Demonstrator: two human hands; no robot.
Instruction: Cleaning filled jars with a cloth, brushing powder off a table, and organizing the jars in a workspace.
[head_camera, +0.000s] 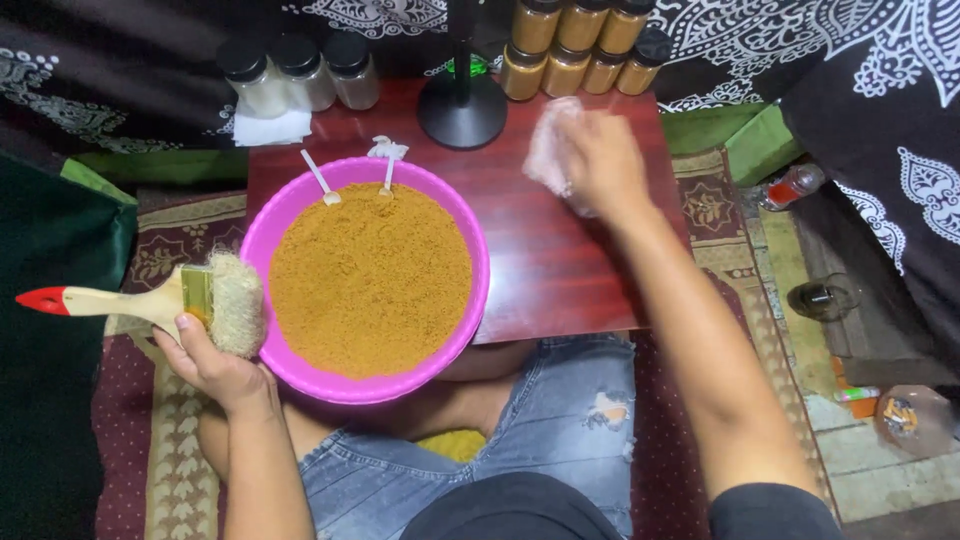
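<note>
We are gripping a wide paintbrush (160, 297) in our left hand (215, 365) beside the pink bowl (465, 300) of orange powder (370, 278) — our right hand (597, 160) is clutching a crumpled cloth (545, 150) on the red table (560, 260), jars (580, 45) and a black stand (462, 105) crowding behind.

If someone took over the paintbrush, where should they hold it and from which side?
Probably the bare wooden handle of the paintbrush, from the person's left: its red tip juts free there, while the left hand already covers the ferrule end and the bristles lie against the pink basin.
</note>
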